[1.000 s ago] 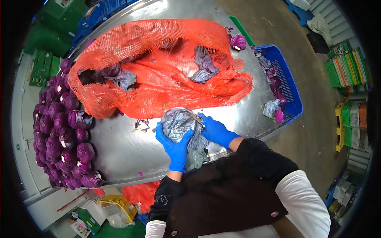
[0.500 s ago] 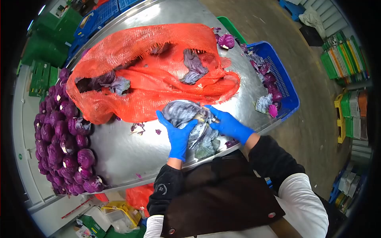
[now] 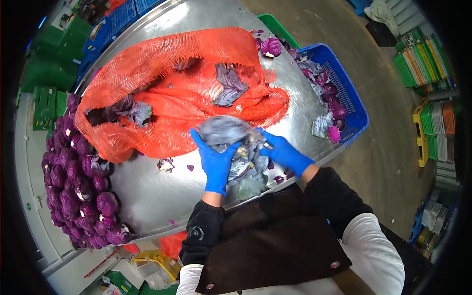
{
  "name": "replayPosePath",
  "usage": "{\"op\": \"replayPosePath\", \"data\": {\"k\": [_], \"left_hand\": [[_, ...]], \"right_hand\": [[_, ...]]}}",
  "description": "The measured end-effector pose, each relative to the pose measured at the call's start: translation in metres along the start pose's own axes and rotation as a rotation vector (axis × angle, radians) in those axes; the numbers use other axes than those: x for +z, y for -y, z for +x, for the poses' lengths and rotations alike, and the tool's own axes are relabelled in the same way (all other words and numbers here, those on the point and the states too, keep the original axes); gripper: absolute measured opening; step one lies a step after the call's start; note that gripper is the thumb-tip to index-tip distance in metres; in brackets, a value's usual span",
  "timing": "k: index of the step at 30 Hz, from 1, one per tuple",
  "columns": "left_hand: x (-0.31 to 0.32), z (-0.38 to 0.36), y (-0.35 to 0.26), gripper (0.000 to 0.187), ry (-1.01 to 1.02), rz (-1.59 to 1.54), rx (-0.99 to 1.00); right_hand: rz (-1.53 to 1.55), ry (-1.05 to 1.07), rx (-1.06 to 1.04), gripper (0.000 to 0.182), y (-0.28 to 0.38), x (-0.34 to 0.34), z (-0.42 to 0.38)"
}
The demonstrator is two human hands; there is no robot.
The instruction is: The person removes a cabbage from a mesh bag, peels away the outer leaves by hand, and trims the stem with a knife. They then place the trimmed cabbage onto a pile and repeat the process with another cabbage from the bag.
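Note:
My blue-gloved left hand point(image 3: 216, 167) cups a red cabbage point(image 3: 223, 131) from its left side, thumb and fingers spread round it. The cabbage is blurred by motion and has greyish outer leaves. On its right, my gloved right hand point(image 3: 286, 156) is closed round a small knife point(image 3: 267, 145), of which only a short shiny part shows. Loose outer leaves point(image 3: 250, 186) lie below the cabbage at the table's near edge. Just beyond my hands, a red net sack point(image 3: 182, 93) lies open with cabbage leaves point(image 3: 230, 86) on it.
Trimmed red cabbages point(image 3: 69, 182) are piled along the left end of the metal table point(image 3: 147, 196). At the right edge stands a blue crate point(image 3: 358, 110) with leaves and trimmings, beside a green crate point(image 3: 276, 27). One cabbage point(image 3: 270, 47) sits near the far right corner.
The cabbage has turned in my left hand and tilted slightly upward. More leaf hangs loose between my hands. The whole view has shifted a little to the left.

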State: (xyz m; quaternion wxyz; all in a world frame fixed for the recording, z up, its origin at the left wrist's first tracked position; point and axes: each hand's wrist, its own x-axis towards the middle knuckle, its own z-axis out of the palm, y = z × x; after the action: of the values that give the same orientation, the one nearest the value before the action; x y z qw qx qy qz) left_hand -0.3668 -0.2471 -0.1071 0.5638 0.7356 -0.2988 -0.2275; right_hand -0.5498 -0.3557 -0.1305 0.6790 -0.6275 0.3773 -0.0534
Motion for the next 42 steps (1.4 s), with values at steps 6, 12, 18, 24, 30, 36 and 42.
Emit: {"op": "replayPosePath", "data": {"k": [6, 12, 18, 24, 30, 36, 42], "left_hand": [[-0.077, -0.036, 0.01, 0.074, 0.166, -0.292, -0.288], [-0.087, -0.048, 0.009, 0.07, 0.205, -0.341, -0.255], [-0.076, -0.036, 0.022, 0.079, 0.321, -0.226, -0.143], [-0.06, -0.036, -0.014, 0.117, 0.399, 0.487, 0.01], [-0.029, -0.036, -0.003, 0.117, 0.28, 0.44, 0.003], [-0.049, -0.065, 0.003, 0.109, 0.245, 0.444, 0.16], [-0.062, -0.035, -0.015, 0.114, 0.671, 0.447, 0.203]], "right_hand": [[0.257, -0.15, 0.187, 0.045, -0.063, -0.057, 0.024], [-1.054, -0.679, 0.075, 0.048, 0.06, -0.096, -0.011], [-0.139, -0.037, -0.22, 0.053, 0.066, 0.04, -0.016], [-0.41, 0.045, -0.355, 0.061, 0.064, 0.054, 0.0], [-0.835, -0.117, -0.302, 0.053, 0.048, 0.071, 0.006], [-0.628, -0.2, -0.153, 0.032, 0.02, 0.028, 0.045], [-0.764, -0.29, -0.259, 0.05, 0.072, 0.025, 0.025]]}}
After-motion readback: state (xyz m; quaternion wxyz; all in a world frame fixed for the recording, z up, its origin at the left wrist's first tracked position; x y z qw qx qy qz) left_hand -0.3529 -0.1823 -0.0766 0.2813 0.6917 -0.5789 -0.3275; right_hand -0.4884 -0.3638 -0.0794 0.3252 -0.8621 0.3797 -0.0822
